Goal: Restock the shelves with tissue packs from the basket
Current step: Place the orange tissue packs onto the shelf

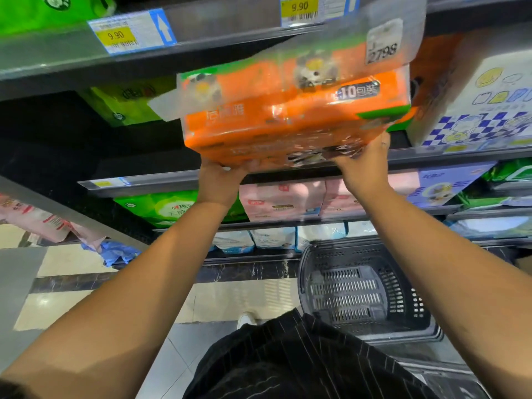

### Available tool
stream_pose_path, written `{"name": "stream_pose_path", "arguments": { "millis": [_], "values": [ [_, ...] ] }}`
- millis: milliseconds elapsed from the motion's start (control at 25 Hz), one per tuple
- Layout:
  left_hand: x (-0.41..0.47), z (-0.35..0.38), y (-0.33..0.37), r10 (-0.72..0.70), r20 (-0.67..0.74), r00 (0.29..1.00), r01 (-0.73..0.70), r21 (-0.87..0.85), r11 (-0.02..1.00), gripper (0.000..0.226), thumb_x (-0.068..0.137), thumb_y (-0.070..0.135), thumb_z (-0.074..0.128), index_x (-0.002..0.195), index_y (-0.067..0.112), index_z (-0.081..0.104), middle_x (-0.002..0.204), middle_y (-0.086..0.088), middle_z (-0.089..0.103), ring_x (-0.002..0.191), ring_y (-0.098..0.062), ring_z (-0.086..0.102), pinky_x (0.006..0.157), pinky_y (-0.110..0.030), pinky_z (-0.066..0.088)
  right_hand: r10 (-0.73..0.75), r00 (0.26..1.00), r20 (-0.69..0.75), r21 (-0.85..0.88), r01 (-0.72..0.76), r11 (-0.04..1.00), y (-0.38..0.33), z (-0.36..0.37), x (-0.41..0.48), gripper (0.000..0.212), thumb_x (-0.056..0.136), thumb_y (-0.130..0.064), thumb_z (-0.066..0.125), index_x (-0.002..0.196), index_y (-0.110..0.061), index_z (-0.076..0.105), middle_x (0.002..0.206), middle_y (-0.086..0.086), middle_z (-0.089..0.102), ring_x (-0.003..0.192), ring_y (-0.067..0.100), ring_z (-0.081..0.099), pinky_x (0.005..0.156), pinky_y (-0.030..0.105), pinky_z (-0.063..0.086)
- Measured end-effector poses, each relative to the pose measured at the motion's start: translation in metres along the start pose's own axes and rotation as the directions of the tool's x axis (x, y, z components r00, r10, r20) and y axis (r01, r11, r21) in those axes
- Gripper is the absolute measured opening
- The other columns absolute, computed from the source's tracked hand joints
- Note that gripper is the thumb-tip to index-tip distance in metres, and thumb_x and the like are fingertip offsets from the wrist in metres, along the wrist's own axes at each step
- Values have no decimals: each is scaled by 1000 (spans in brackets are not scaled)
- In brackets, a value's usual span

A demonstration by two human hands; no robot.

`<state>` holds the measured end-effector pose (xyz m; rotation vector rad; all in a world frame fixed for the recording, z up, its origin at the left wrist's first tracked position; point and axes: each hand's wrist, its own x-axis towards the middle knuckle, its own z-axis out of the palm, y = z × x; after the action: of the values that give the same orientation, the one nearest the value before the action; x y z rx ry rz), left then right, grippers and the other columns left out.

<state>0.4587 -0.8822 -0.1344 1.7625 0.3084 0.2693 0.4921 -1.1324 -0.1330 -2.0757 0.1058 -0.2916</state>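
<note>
An orange tissue pack (288, 110) in clear wrap, marked with a "10" label, is held up in front of the dark shelf opening (138, 139). My left hand (221, 180) grips its lower left underside. My right hand (365, 162) grips its lower right edge. Both arms reach up from below. A dark plastic basket (359, 289) stands on the floor at lower right, and no packs show inside it.
A green pack (123, 105) lies deep in the same shelf at left. An orange pack and a white checkered pack (483, 110) fill the right side. Shelf rails (144, 38) carry 9.90 price tags. Lower shelves hold green, pink and white packs.
</note>
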Motion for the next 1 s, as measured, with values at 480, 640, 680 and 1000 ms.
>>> {"name": "stream_pose_path", "arguments": {
  "millis": [480,640,680,1000],
  "values": [
    [28,30,12,-131,-13,991,131,-52,990,72,74,0,79,135,9,41,121,-7,60,106,-17,56,97,-31,45,167,972,162,132,-190,973,12,10,36,62,85,-8,72,137,-10,40,130,5,58,115,14,51,96,21,34],
    [36,37,9,-177,54,983,176,19,984,60,83,24,75,135,21,45,121,4,60,111,-17,55,99,-37,45,181,959,218,90,-205,975,25,9,42,60,91,-17,66,143,-17,36,135,6,55,122,23,50,100,29,36],
    [41,38,9,-185,64,981,184,33,982,52,85,30,72,131,25,49,123,4,61,113,-19,56,100,-41,46,186,956,226,76,-208,975,25,8,46,57,93,-21,64,143,-18,37,134,6,55,122,24,50,99,31,37],
    [64,47,-4,-220,22,975,219,47,975,43,87,45,65,122,26,49,120,5,61,114,-20,57,101,-48,47,199,952,231,9,-207,978,22,14,67,52,96,-29,59,141,-17,36,133,6,53,119,23,49,95,28,35]
  ]
}}
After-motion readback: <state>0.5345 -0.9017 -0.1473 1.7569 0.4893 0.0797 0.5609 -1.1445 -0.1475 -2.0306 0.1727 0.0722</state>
